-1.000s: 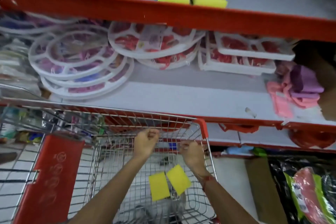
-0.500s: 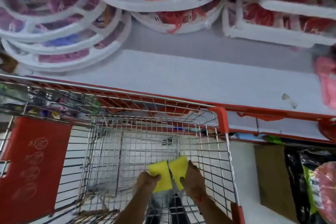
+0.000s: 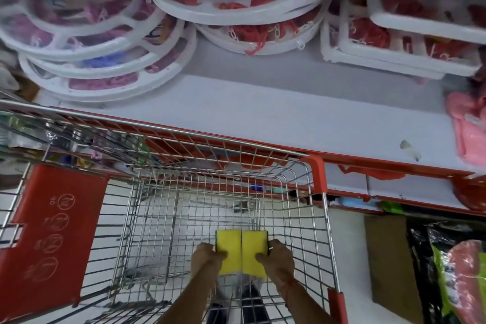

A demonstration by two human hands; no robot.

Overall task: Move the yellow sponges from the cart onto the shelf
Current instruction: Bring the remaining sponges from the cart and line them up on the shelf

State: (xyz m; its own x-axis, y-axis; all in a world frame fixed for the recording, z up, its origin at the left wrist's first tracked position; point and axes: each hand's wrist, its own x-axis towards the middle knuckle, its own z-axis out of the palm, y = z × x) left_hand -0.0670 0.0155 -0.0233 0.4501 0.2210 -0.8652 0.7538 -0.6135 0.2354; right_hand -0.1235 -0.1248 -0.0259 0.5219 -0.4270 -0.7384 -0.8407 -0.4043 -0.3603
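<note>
Two yellow sponges lie side by side, edges touching, inside the wire cart (image 3: 294, 166). My left hand (image 3: 207, 256) grips the left yellow sponge (image 3: 229, 247) with the thumb on top. My right hand (image 3: 277, 255) grips the right yellow sponge (image 3: 254, 247) the same way. Both forearms reach down into the basket. A grey shelf (image 3: 263, 116) with a red front edge runs just beyond the cart's far rim. The upper shelf is out of view.
Stacked round white racks (image 3: 105, 60) and square white racks (image 3: 405, 42) fill the back of the shelf. Pink items (image 3: 468, 134) lie at its right end. The cart's red flap (image 3: 50, 231) is on the left; packaged goods (image 3: 462, 271) sit low right.
My hands left the cart's rim, went down into the basket and closed on the two sponges, squaring them together. The view tilted down, losing the upper shelf.
</note>
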